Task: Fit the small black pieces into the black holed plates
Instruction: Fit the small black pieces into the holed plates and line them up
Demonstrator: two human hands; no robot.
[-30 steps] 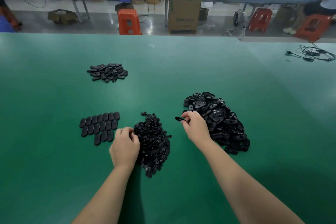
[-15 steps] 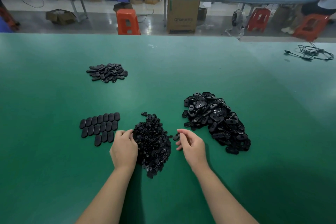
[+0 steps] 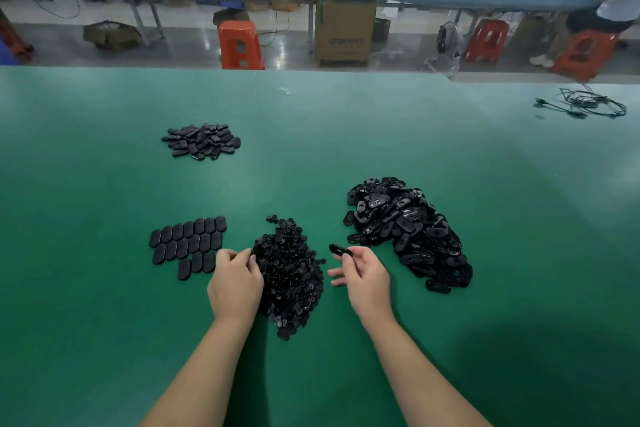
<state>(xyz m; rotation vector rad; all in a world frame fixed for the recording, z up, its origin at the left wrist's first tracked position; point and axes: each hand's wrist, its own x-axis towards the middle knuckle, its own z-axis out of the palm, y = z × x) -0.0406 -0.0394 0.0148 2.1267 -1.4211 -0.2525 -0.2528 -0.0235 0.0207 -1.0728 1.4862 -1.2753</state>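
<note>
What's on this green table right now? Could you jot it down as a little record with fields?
surface: green table
left hand: fingers at the edge of the small-piece pile
right hand: pinches one holed plate
right of hands: plate pile
left of hands: laid-out rows of plates
farther back: small far pile
far right: cable bundle

Head view, forward and down, close over green table
</note>
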